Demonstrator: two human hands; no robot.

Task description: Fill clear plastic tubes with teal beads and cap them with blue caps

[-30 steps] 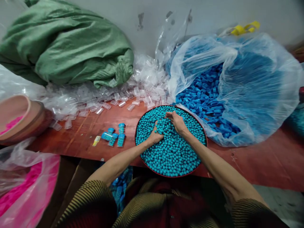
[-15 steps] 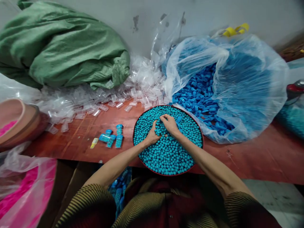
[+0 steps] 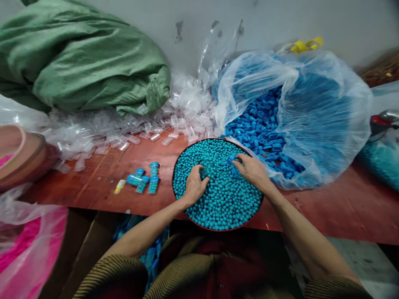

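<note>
A round tray with a dark red rim is full of small turquoise balls. Over its left half is my left hand, its fingers curled round what looks like a small clear plastic container; balls behind it blur its outline. At the tray's right side, my right hand pinches a blue plastic cap between thumb and fingers, just above the balls. Left of the tray lie several small clear containers with blue caps, filled with turquoise balls.
Loose clear containers are heaped along the wall beneath a green sack. An opened plastic bag spills blue caps at the back right. A yellow-and-clear piece lies on the red table. Pink bowls stand left.
My hands, close together over the tray's middle before, have moved apart. The right hand has gone right to the blue cap; the left has shifted slightly left and down.
</note>
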